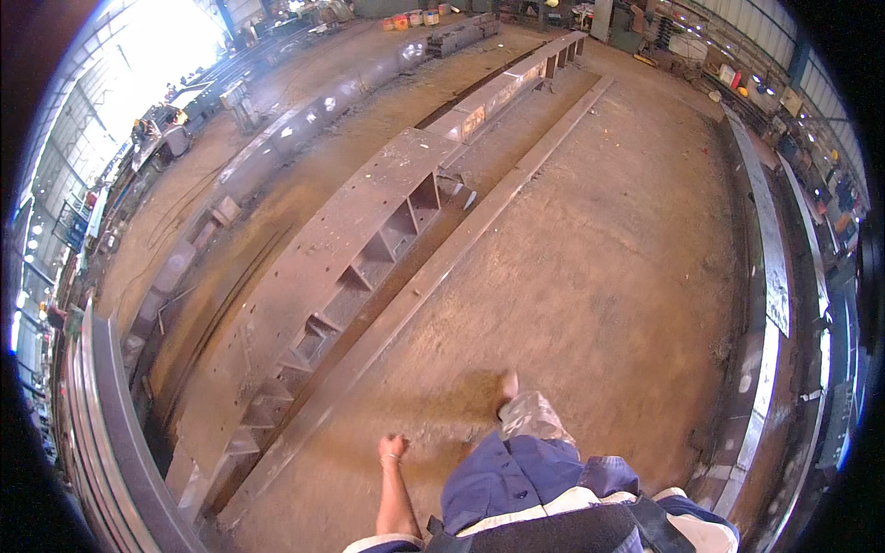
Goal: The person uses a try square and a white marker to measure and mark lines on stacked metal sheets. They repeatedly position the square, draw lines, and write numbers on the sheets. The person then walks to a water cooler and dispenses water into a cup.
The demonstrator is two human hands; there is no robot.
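My left hand (393,447) hangs out in front at the lower middle, above the brown floor. Its fingers are curled into a loose fist, and nothing shows sticking out of it. A thin light band circles the wrist. The hand touches no object; nearest to it, on its left, runs a long low steel rail (442,268). Past that lies a big rust-brown steel girder (355,214) with open ribbed pockets along its side. My right hand is out of sight. One leg in patterned trousers (535,417) steps forward below my blue jacket (507,479).
Long steel beams (758,230) line the right side. Stacked steel sections (106,433) stand at the lower left, and another long beam (286,134) lies beyond the girder. Several buckets (415,18) stand far back. A person (175,118) is at the far left.
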